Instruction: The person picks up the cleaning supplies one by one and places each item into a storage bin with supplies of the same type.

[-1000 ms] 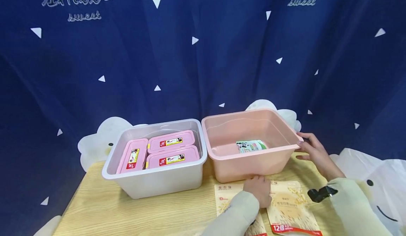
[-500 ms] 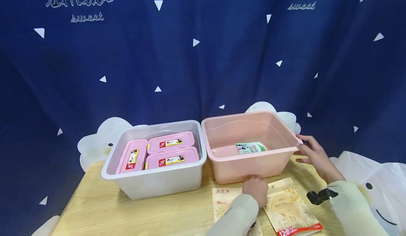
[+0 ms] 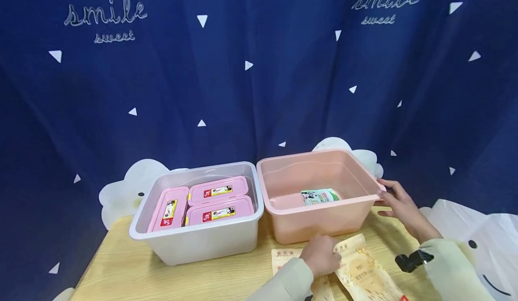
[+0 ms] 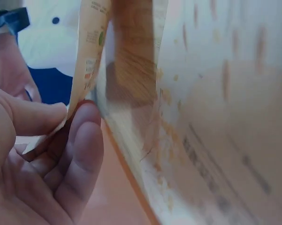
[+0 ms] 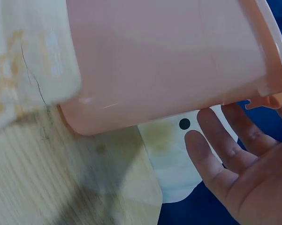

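Observation:
In the head view two beige food pouches lie before the pink bin (image 3: pixel 319 224). My left hand (image 3: pixel 321 254) pinches the upper left corner of the right pouch (image 3: pixel 366 274), which is tilted up. The left wrist view has thumb and fingers on that pouch's edge (image 4: pixel 87 61), its printed back showing. Partly under my left hand and sleeve is the left pouch (image 3: pixel 283 257). My right hand (image 3: pixel 404 209) touches the right front corner of the bin's rim. Its fingers (image 5: pixel 220 138) lie mostly straight along the bin's underside in the right wrist view.
A green and white packet (image 3: pixel 319 196) lies on the pink bin's floor. Beside it on the left stands a pale grey bin (image 3: pixel 206 242) with three pink lidded boxes (image 3: pixel 220 209). Wooden table (image 3: pixel 121 265); navy curtain (image 3: pixel 226 67) behind, pale cloud shapes (image 3: pixel 485 247) at the right.
The right pouch has tilted, its upper left corner lifting and turning with my left hand. That hand has shifted slightly left. My right hand stays at the bin's corner. The head view has tipped slightly upward.

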Demonstrator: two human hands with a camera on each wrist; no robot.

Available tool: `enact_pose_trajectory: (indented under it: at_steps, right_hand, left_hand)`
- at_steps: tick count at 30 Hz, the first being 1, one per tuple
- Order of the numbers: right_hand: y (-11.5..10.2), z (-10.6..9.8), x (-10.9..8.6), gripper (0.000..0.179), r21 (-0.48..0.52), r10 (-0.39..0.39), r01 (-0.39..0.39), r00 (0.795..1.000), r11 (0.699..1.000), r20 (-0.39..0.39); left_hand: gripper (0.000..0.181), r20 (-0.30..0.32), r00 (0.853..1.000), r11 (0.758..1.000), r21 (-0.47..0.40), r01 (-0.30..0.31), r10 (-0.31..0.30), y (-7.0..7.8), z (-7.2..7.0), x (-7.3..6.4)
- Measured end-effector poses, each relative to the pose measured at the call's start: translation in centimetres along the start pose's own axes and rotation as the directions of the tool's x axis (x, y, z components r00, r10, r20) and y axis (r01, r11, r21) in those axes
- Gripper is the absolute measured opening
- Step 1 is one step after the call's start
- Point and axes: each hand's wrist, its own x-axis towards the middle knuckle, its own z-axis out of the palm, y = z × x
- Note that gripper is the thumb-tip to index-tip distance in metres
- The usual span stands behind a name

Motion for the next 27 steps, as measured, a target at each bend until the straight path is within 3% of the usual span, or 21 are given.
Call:
enact_pose_trajectory:
  at_steps: [5,9,13,20,23,27]
  right_hand:
    - [0.2,-0.4,-0.5,0.058,-0.019,-0.008,0.009,0.999,1.000,0.040]
    - [0.6,-0.8,-1.2,0.057,-0.014,0.016,-0.015,0.997,1.000,0.077]
    - [0.7,-1.1,-1.6,0.056,-0.004,0.020,-0.019,0.996,1.000,0.092]
    - [0.1,-1.3,-0.9,0.054,-0.017,0.007,-0.006,0.995,1.000,0.098]
    - [-0.2,-1.0,-0.6,0.055,-0.017,0.006,-0.005,0.994,1.000,0.108]
    - [-0.5,-0.4,-0.1,0.059,-0.045,0.023,-0.017,0.991,0.999,0.129]
  left_hand:
    - [0.032,0.022,0.999,0.993,-0.111,0.030,-0.028,-0.1,-0.8,-1.0]
    - [0.034,0.018,1.000,1.000,-0.019,-0.008,0.008,0.0,-1.4,-1.8]
    - [0.030,-0.026,0.993,0.987,0.116,-0.110,0.114,0.0,-2.5,-2.8]
    - [0.027,-0.097,0.955,0.955,0.133,-0.267,0.280,-0.3,-4.2,-3.9]
    - [0.028,-0.103,0.942,0.943,0.136,-0.305,0.320,-0.4,-4.9,-4.0]
    - [0.031,-0.128,0.938,0.941,0.148,-0.304,0.323,-0.5,-5.7,-4.2]
